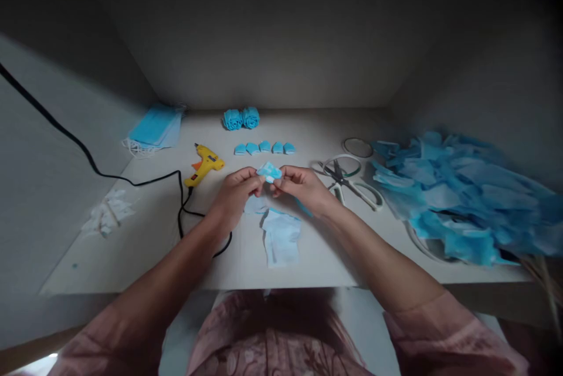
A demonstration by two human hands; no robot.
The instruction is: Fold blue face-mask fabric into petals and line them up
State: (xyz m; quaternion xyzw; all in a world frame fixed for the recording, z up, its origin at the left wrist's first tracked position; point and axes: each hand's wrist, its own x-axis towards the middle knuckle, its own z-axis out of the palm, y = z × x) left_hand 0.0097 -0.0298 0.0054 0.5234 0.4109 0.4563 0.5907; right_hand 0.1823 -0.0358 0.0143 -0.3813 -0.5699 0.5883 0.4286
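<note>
A small folded piece of blue and white fabric (pixel 269 171) is pinched between my two hands above the middle of the table. My left hand (pixel 240 188) grips its left edge, and my right hand (pixel 301 186) its right edge. Below them lie pale fabric strips (pixel 282 238), partly overlapping. Just beyond my fingers, several small blue folded petals (pixel 264 146) sit in a row. Two rolled blue fabric flowers (pixel 241 118) stand behind that row.
Left of my hands lies a yellow glue gun (pixel 204 165) with a black cord (pixel 132 182). Blue face masks (pixel 155 126) and white scraps (pixel 108 214) are farther left. To the right are scissors (pixel 347 179), rings (pixel 358 147) and a heap of blue fabric pieces (pixel 466 194).
</note>
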